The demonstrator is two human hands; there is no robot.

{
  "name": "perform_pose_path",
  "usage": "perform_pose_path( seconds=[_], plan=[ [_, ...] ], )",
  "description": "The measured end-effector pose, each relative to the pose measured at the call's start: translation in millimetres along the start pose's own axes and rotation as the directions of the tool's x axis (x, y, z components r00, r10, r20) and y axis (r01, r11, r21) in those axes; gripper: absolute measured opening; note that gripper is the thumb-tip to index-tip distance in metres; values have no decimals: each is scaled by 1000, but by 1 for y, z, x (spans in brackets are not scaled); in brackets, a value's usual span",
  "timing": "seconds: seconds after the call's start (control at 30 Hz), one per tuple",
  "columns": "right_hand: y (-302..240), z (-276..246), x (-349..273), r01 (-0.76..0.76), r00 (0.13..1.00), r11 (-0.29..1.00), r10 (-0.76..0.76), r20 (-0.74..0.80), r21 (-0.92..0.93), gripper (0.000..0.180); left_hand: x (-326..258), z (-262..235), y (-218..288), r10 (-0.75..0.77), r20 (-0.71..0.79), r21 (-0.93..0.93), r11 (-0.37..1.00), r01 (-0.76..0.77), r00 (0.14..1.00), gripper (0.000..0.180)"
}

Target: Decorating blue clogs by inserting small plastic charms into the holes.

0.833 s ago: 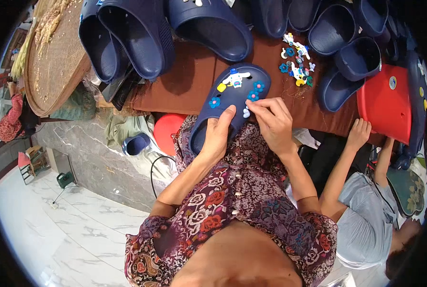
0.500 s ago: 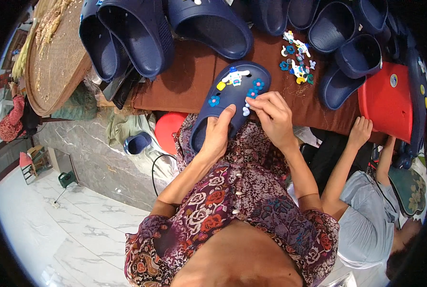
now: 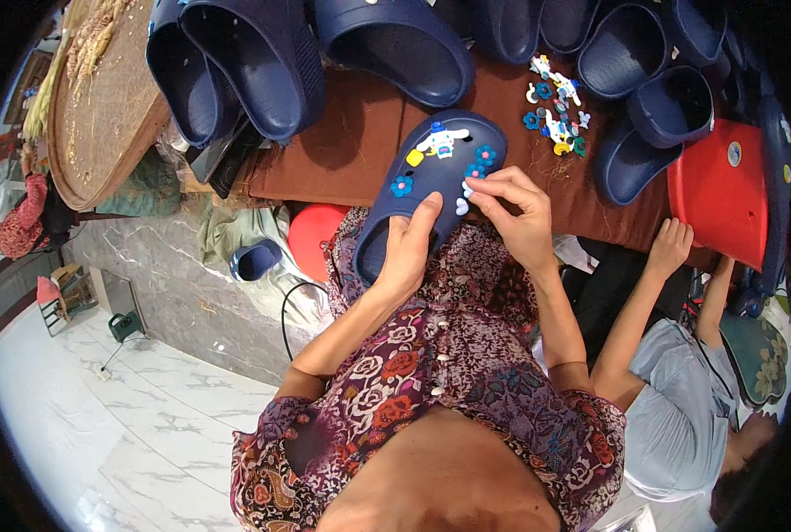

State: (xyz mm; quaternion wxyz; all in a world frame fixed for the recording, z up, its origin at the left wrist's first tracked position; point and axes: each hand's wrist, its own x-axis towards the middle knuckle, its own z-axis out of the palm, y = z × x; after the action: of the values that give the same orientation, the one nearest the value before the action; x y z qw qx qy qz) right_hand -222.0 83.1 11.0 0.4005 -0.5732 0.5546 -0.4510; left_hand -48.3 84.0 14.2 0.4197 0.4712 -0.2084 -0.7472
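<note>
A navy clog [image 3: 434, 184] is held toe-up over my lap, at the table's front edge. My left hand [image 3: 409, 253] grips it from below left, thumb lying on the upper by the foot opening. On the upper sit a white cartoon-figure charm [image 3: 442, 141], a yellow charm [image 3: 414, 158], a blue flower charm [image 3: 402, 185] and more blue flowers [image 3: 481, 161] on the right. Two small white charms line the right side, the lower one a heart [image 3: 462, 207]. My right hand [image 3: 520, 217] pinches the upper white charm [image 3: 467, 189], partly hidden by its fingertips.
Loose charms [image 3: 557, 115] lie on the brown tablecloth [image 3: 342, 164]. Several navy clogs [image 3: 395, 62] line the far side. At right, another person's hand [image 3: 671, 246] touches a red basin [image 3: 719, 195]. A round woven tray [image 3: 112, 115] stands at the left.
My right fingertips stay at the white charm on the clog's right side. The clog and both hands sit slightly farther right in the picture, as do the things on the table.
</note>
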Motion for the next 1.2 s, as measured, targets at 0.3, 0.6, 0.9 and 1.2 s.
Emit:
perform_pose_path(
  seconds=[0.3,0.6,0.9,1.2],
  plan=[
    [1,-2,9,-178,984,976,174,43,123,22,-1,-2,-7,15,13,1,1000,-15,1000,37],
    [9,-11,10,-262,965,958,260,-36,-118,81,-3,-4,-9,-24,20,-8,1000,25,1000,39],
    [36,-8,9,-318,947,948,316,58,27,108,-3,-4,-4,-86,17,-24,996,86,996,38],
    [36,-20,2,-285,956,955,289,-50,79,89,0,-1,6,-122,93,1,993,122,988,46]
  ],
)
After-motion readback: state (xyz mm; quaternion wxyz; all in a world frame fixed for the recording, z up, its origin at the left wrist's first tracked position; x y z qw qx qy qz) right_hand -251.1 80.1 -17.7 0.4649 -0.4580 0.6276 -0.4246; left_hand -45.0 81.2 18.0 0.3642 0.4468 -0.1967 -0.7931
